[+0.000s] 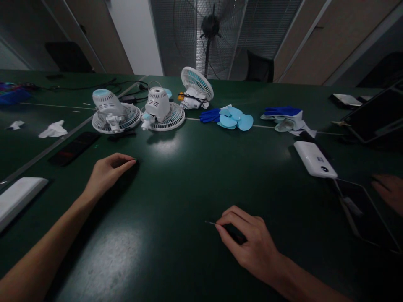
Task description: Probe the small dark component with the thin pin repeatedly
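Note:
My left hand is over the table left of the middle, thumb and forefinger pinched together. A tiny greenish speck shows at their tips, too small to name. Nearer to me, my right hand grips a small screwdriver; its thin metal shaft points left, and the dark handle is mostly hidden in the palm. Beyond my left hand, two small white fans lie face down on their grilles. A third white fan leans farther back. Light-blue fan blades rest beside a blue glove.
The green table carries a black phone and a white box at left. Right are gloves, a white power bank, a dark tablet and another person's hand. A large standing fan is behind.

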A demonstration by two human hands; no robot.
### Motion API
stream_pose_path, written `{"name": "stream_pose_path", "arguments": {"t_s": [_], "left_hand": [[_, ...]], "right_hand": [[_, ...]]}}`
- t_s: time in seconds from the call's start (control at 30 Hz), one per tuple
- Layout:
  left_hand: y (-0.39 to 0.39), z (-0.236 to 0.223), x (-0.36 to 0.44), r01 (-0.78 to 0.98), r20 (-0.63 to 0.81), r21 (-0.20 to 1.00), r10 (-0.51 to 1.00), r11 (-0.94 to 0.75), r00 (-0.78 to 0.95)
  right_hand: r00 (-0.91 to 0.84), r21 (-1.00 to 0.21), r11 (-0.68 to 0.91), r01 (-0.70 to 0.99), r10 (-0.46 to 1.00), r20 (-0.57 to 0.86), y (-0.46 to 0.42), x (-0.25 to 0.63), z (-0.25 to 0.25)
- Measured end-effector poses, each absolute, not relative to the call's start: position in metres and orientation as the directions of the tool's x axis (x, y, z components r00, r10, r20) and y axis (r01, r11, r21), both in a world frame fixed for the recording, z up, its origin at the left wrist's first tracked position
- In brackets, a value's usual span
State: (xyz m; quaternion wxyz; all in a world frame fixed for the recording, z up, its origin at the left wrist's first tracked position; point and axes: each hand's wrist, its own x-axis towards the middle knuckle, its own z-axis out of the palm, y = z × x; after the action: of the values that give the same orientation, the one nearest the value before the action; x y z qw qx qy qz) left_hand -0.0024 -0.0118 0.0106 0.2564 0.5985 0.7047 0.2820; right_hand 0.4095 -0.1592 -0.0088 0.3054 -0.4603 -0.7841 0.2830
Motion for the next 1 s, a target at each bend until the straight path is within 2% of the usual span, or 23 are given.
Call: {"name": "stream_pose_path", "arguments": {"t_s": [0.27, 0.7, 1.0], "left_hand": [[-0.012, 0.006, -0.003, 0.687, 0.03, 0.723, 0.989, 0.08, -0.147], [-0.009, 0.005, -0.003, 0.577, -0.043, 0.802, 0.979, 0.153, -0.199], [-0.006, 0.0, -0.004, 0.573, -0.023, 0.808, 0.979, 0.136, -0.2]], "right_hand": [[-0.384, -0.729, 0.411, 0.547, 0.897, 0.218, -0.159, 0.409, -0.01], [-0.389, -0.712, 0.414, 0.567, 0.897, 0.211, -0.159, 0.409, -0.009], [-0.393, -0.715, 0.417, 0.561, 0.895, 0.213, -0.159, 0.409, -0.008]]}}
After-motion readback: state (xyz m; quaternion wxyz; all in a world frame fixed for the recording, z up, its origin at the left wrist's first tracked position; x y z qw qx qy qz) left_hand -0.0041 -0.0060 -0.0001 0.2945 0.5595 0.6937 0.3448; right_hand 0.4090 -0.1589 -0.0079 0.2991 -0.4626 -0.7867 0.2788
